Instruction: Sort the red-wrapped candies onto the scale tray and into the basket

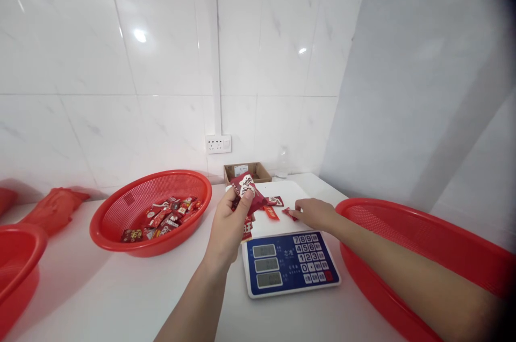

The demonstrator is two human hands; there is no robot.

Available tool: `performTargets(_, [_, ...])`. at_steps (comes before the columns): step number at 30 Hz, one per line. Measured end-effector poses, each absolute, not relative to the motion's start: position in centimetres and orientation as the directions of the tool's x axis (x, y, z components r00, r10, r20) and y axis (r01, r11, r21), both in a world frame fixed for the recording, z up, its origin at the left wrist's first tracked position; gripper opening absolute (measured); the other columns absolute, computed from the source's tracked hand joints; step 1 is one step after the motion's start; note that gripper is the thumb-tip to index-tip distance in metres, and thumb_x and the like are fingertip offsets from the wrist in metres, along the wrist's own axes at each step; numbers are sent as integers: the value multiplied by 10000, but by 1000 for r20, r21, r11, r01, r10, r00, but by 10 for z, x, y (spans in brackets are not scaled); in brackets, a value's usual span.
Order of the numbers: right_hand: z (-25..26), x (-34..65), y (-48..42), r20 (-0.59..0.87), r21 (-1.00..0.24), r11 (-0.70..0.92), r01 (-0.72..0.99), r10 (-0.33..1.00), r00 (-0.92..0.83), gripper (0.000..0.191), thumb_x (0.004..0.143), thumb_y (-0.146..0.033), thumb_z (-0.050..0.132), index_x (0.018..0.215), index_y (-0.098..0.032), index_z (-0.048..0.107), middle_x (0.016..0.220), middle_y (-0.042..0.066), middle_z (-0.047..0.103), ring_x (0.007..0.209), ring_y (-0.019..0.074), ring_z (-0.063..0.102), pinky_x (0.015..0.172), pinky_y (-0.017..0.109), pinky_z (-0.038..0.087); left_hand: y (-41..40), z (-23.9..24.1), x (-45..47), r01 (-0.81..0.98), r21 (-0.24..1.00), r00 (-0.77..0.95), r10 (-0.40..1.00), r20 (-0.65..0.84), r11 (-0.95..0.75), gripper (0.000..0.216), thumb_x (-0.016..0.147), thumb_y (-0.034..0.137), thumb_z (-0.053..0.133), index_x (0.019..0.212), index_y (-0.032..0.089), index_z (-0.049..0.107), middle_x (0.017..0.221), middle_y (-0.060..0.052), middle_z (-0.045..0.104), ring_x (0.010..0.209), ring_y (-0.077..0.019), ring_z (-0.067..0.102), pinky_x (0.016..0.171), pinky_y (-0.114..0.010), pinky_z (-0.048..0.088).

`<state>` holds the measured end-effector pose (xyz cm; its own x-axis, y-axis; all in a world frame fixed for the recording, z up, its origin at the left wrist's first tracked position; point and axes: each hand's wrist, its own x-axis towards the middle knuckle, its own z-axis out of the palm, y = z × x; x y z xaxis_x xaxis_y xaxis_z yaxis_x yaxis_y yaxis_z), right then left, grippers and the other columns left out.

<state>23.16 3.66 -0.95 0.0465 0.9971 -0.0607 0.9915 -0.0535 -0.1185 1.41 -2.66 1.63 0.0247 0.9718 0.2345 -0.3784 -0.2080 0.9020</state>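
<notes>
My left hand [230, 223] is closed around several red snack packets [249, 191], the top one dark red with a white label, held above the near left side of the scale. Fingers of my right hand [316, 214] pinch a small red packet [289, 213] at the right of the weighing plate [288, 189]. Between the hands, a dark red packet [274, 201] and an orange-red packet [271, 213] lie on the plate. The scale's blue keypad panel [288, 264] faces me; its display digits are too faint to read.
On the left stands a red plastic basket [121, 199] with assorted small packets inside. Another red basket [363, 210] is under my right forearm. A third red basket [24, 240] and a red plastic bag [56, 210] are far left. Behind the scale sits a cardboard box [262, 171].
</notes>
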Motion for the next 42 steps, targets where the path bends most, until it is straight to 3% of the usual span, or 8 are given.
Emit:
performTargets(4, [-15,231,39,-3,-139,60,988,998,-61,281,815,-359,479,1015,-223,623,1097,85,615,928,231,586,708,314,417,-28,18,15,-378,901,7,973,233,-213,336,705,440,656,919,184,622,798,-20,665,514,-70,531,488,-180,419])
performTargets(8, [-22,230,44,-5,-180,163,970,986,-167,270,780,-233,517,1012,-219,654,1065,66,633,950,191,583,778,262,411,-30,22,16,-401,890,-11,973,232,-217,315,684,426,674,879,184,626,681,11,630,489,-72,514,495,-190,426])
performTargets(42, [-32,222,50,53,-149,164,975,986,-158,295,827,-304,462,1049,-209,631,1063,86,615,968,222,574,759,292,395,-29,21,15,-363,908,12,973,229,-209,327,682,454,672,872,192,624,599,36,573,461,-67,467,448,-171,372])
